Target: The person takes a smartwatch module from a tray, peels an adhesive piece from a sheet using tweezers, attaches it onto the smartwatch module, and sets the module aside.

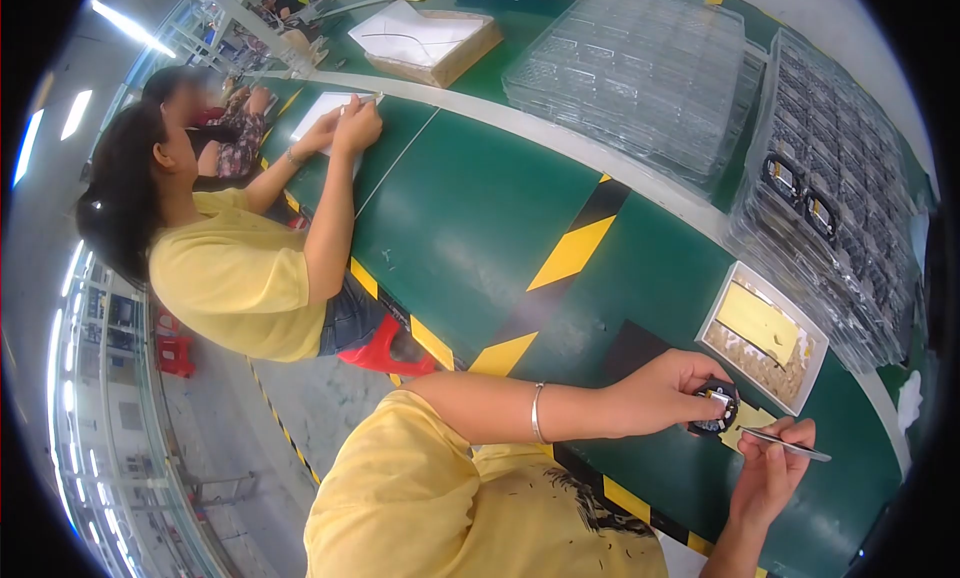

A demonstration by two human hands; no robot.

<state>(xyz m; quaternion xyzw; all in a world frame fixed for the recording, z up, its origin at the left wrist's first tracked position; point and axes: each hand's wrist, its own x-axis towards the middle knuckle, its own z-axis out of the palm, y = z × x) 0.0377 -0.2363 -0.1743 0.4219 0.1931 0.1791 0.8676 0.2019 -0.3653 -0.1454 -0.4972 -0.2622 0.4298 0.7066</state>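
My left hand [672, 390] is closed around a small round black device [714, 408], whose inner side with a pale, shiny part faces up. Just to the right, my right hand [768, 478] pinches slim metal tweezers [787, 443]. One end of the tweezers lies close to the device; whether it touches cannot be made out. Under and between the hands lies a piece of yellow sheet [756, 420] on the green table. Beyond my hands stands a shallow white box [709, 330] with a yellow card [757, 323] and small tan pieces in it.
Stacked clear trays [630, 78] stand at the back, and another tray stack [835, 188] carries two black round housings [800, 193]. A dark mat [640, 348] lies near my left hand. A co-worker in a yellow shirt [235, 268] works further left at the green table [470, 208].
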